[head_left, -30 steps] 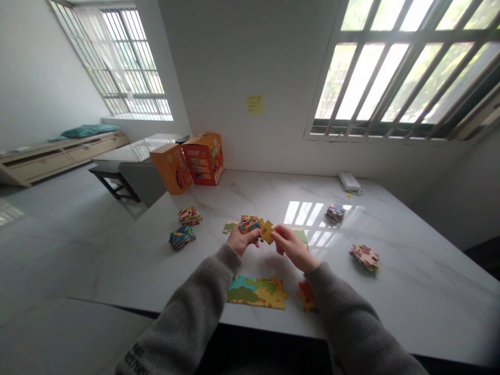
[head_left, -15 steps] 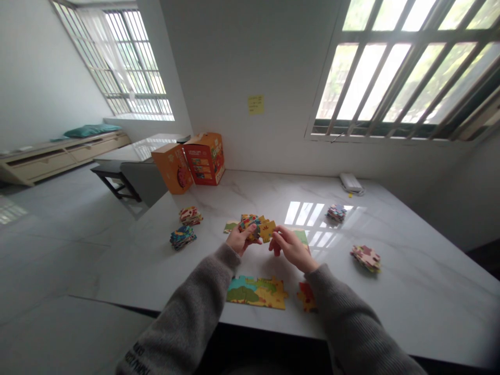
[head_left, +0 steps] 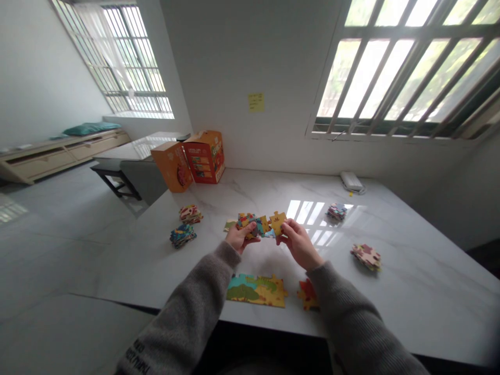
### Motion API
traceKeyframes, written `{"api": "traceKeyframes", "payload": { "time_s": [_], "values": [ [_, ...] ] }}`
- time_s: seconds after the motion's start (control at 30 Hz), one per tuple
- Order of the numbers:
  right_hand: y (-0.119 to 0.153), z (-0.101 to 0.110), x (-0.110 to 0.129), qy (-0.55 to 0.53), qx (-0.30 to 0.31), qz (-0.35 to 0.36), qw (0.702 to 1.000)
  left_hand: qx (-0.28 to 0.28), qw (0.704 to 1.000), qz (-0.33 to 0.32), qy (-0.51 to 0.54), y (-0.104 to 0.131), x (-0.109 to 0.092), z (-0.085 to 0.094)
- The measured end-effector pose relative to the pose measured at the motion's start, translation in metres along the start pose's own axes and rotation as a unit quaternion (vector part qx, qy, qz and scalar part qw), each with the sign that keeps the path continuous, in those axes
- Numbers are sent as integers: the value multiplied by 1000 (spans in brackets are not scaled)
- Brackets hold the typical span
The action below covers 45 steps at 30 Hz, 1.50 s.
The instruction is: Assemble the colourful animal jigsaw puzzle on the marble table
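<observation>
My left hand (head_left: 241, 237) is closed around a small stack of puzzle pieces (head_left: 250, 221), thumb on top. Between the thumb and fingers of my right hand (head_left: 299, 242) is a yellow puzzle piece (head_left: 277, 221), held up just right of the stack. Below my hands, near the table's front edge, lies a joined strip of puzzle (head_left: 258, 291) with a green bush, blue and yellow areas. A red and yellow piece (head_left: 308, 296) sits to its right, partly hidden by my right sleeve. Behind my left hand another green piece (head_left: 229, 225) partly shows on the table.
Puzzle piles stand on the white table (head_left: 265, 190): a red one (head_left: 190, 213) and a blue one (head_left: 183, 235) at left, a bluish one (head_left: 336, 211) and a pink one (head_left: 366, 257) at right. Orange boxes (head_left: 205, 156) and a white power strip (head_left: 351, 181) are at the back.
My right hand has drawn the yellow puzzle piece away from the stack, rightward and slightly up. My left hand keeps the stack in nearly the same place.
</observation>
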State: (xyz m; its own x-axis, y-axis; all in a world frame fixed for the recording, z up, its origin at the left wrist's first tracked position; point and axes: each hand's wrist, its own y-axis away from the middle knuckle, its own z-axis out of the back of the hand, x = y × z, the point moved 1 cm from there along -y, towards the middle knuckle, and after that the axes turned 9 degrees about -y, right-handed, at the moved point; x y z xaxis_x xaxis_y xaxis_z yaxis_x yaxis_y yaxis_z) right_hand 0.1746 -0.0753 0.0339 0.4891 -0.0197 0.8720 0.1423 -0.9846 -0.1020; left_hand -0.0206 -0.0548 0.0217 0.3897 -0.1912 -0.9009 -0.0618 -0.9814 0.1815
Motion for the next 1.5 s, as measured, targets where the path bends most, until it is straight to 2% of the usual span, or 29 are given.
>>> {"api": "traceKeyframes", "payload": {
  "time_s": [0.07, 0.2, 0.33, 0.4, 0.5, 0.6, 0.7, 0.8, 0.97, 1.2, 1.4, 1.5],
  "values": [
    [1, -4, -3, 11, 14, -8, 1000, 16, 1000, 10, -10, 1, 2, -1],
    [1, -6, -10, 58, 33, -3, 998, 82, 996, 41, -14, 6, 2, -4],
    [-1, -5, -6, 45, -34, 35, 998, 161, 982, 64, 77, 14, -4, -7],
    [-1, -5, -3, 15, -49, 28, 998, 183, 976, 71, 94, 16, -5, -8],
    [1, -8, -4, -3, -1, -37, 999, 170, 983, 57, 42, 13, -1, -6],
    [4, -9, -9, 12, 22, -90, 996, 122, 992, 20, -34, 7, 5, -5],
    [3, -5, -12, 24, -15, -84, 996, 80, 997, -4, -18, 3, 6, -6],
    [-1, -1, -6, 10, -63, -42, 997, 67, 997, -14, 20, 4, 3, -5],
    [-4, 2, 9, -76, -66, -27, 995, 110, 993, -38, -17, 5, -1, -4],
    [-8, 12, 8, -56, -100, -26, 993, 111, 991, -34, -68, 2, 3, -3],
    [-24, 37, 7, -5, -125, -2, 992, 136, 982, -40, -126, 3, 7, 1],
    [-45, 49, 12, 84, -141, -4, 986, 135, 972, -74, -176, 2, 8, 3]
  ]
}}
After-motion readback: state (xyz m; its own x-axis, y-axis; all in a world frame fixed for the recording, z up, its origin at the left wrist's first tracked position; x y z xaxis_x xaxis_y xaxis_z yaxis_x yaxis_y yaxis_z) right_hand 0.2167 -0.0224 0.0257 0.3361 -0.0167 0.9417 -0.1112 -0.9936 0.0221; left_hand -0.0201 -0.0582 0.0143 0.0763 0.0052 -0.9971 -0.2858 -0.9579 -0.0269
